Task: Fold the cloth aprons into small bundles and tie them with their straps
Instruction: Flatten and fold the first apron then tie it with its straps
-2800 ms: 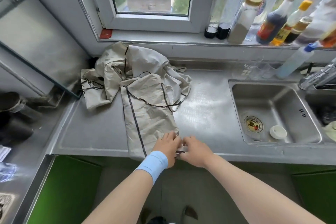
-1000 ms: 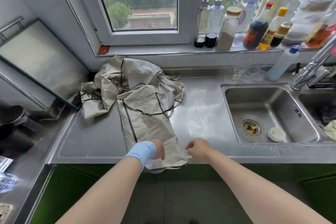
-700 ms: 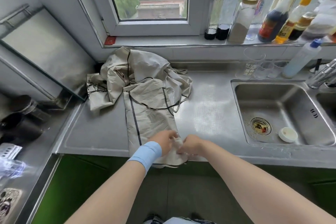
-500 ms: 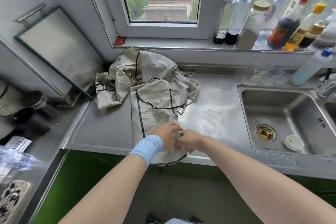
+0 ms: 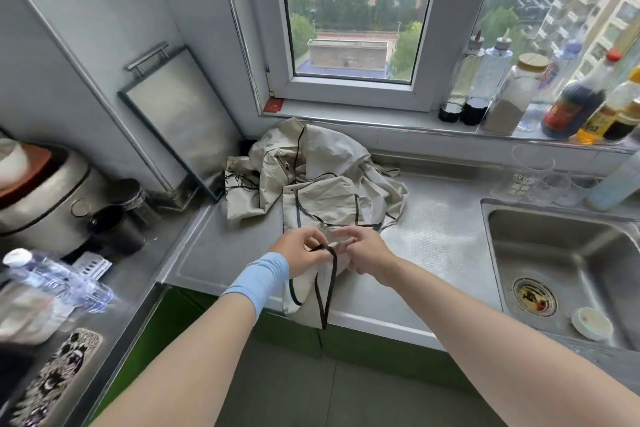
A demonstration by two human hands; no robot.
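A beige apron (image 5: 323, 208) with black trim lies folded lengthwise on the steel counter (image 5: 440, 239), its near end hanging over the front edge. More crumpled beige apron cloth (image 5: 311, 156) is heaped behind it under the window. My left hand (image 5: 299, 251), with a blue wristband, and my right hand (image 5: 363, 250) meet above the apron's near end. Both pinch a thin black strap (image 5: 327, 288), whose loop hangs down past the counter edge.
A steel sink (image 5: 568, 267) with a small white cup (image 5: 588, 322) lies to the right. Bottles (image 5: 512, 94) line the window sill. A metal tray (image 5: 180, 118) leans on the left wall, with a cooker (image 5: 38, 191) and clutter on the lower left counter.
Both hands have lifted from the apron's near end, drawing the black strap up so that a loop hangs below them. The camera has tilted up and to the left.
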